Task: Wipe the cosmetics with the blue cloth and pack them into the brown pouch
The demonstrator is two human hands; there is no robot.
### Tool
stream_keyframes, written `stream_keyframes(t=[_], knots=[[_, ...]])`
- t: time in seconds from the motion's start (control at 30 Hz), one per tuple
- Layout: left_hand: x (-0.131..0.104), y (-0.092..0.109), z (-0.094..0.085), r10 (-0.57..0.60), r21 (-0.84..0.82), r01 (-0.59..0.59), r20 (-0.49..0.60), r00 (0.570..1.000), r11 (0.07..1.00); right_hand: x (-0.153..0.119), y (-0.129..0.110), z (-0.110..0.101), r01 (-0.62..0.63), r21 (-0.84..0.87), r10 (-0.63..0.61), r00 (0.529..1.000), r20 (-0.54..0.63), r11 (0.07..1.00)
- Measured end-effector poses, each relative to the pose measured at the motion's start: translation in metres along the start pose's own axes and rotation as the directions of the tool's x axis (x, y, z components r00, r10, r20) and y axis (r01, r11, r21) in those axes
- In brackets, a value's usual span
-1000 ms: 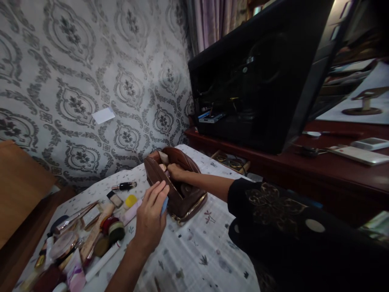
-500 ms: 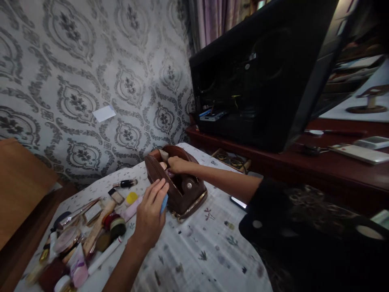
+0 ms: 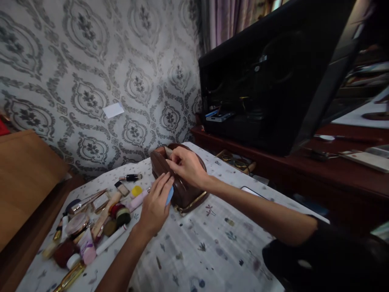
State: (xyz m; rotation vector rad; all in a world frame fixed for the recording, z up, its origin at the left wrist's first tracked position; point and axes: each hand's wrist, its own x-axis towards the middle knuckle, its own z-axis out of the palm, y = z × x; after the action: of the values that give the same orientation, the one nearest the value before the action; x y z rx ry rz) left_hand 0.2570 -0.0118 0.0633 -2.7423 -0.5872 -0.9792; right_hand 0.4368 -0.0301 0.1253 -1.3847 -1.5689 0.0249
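A brown leather makeup bag [image 3: 184, 196] with a gold zipper stands on the patterned tablecloth. My right hand [image 3: 188, 166] is over its top opening, thumb and fingers pinched together near the rim; what they grip, if anything, is hidden. Against the bag's near left side rests my left hand [image 3: 156, 202], fingers curled over a light blue rounded object [image 3: 170, 195] that shows only in part under them. Left of that hand lie a pink tube [image 3: 138, 201], a round yellow item [image 3: 136, 191] and a small bottle with a black cap [image 3: 122, 187].
A pile of cosmetics, including a compact [image 3: 78, 224] and a white tube with a pink cap [image 3: 87, 247], covers the table's left side. A black-capped tube [image 3: 130, 177] lies behind. A cardboard box [image 3: 30, 174] borders the left, a large black screen [image 3: 273, 81] the right.
My right hand has risen from inside the bag to its rim, with the fingers now pinched. My left hand stays by the bag with the blue object. The view has shifted slightly left.
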Motion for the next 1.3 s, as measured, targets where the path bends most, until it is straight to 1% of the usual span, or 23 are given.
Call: stream_keyframes(t=[0.1,0.17,0.27,0.37,0.47,0.57,0.63,0.67,0.7,0.73,0.83,0.93,1.03,1.13,1.2,1.3], knots=[[-0.005,-0.003,-0.001,-0.033,-0.034,0.033,0.021,0.999,0.999,-0.028,-0.006,0.011,0.203,0.134,-0.195,0.978,-0.068,0.970],[-0.014,-0.008,-0.001,-0.075,-0.057,0.077,0.032,0.997,0.995,-0.045,-0.008,0.020,0.297,0.182,-0.288,0.955,-0.073,0.937],[-0.034,-0.019,-0.001,-0.181,-0.056,0.188,0.103,0.978,0.981,-0.063,-0.007,0.037,0.351,0.213,-0.360,0.933,0.004,0.912],[-0.061,-0.030,-0.002,-0.268,-0.013,0.273,0.165,0.949,0.962,-0.072,-0.008,0.057,0.343,0.209,-0.370,0.923,0.108,0.916],[-0.088,-0.035,-0.002,-0.324,0.043,0.322,0.211,0.922,0.946,-0.071,-0.015,0.078,0.289,0.199,-0.323,0.931,0.170,0.936],[-0.107,-0.034,0.001,-0.361,0.107,0.345,0.282,0.889,0.932,-0.058,-0.028,0.105,0.210,0.189,-0.251,0.940,0.232,0.959],[-0.114,-0.031,0.004,-0.382,0.133,0.358,0.321,0.867,0.924,-0.041,-0.037,0.129,0.128,0.125,-0.162,0.935,0.315,0.984],[-0.116,-0.030,0.005,-0.390,0.134,0.367,0.331,0.859,0.921,-0.031,-0.041,0.142,0.069,0.068,-0.089,0.923,0.374,0.995],[-0.116,-0.029,0.005,-0.395,0.123,0.376,0.335,0.856,0.918,-0.019,-0.043,0.157,-0.014,-0.023,0.023,0.905,0.424,1.000],[-0.117,-0.029,0.006,-0.396,0.104,0.384,0.336,0.854,0.917,-0.007,-0.045,0.172,-0.058,-0.079,0.087,0.893,0.441,0.995],[-0.116,-0.031,0.003,-0.389,0.042,0.401,0.355,0.850,0.915,0.028,-0.044,0.215,-0.127,-0.197,0.207,0.859,0.469,0.972],[-0.115,-0.036,-0.003,-0.378,0.020,0.405,0.400,0.835,0.914,0.053,-0.037,0.249,-0.156,-0.287,0.282,0.834,0.473,0.945],[-0.115,-0.039,-0.007,-0.339,0.030,0.364,0.445,0.829,0.931,0.065,-0.025,0.273,-0.148,-0.348,0.310,0.825,0.473,0.926],[-0.116,-0.041,-0.008,-0.288,0.041,0.303,0.454,0.843,0.952,0.072,-0.013,0.290,-0.132,-0.394,0.332,0.802,0.497,0.910],[-0.117,-0.042,-0.007,-0.280,0.061,0.283,0.447,0.850,0.957,0.075,-0.005,0.299,-0.134,-0.425,0.358,0.785,0.506,0.895],[-0.116,-0.043,-0.005,-0.283,0.090,0.272,0.448,0.848,0.958,0.079,0.006,0.310,-0.138,-0.444,0.370,0.786,0.495,0.885]])
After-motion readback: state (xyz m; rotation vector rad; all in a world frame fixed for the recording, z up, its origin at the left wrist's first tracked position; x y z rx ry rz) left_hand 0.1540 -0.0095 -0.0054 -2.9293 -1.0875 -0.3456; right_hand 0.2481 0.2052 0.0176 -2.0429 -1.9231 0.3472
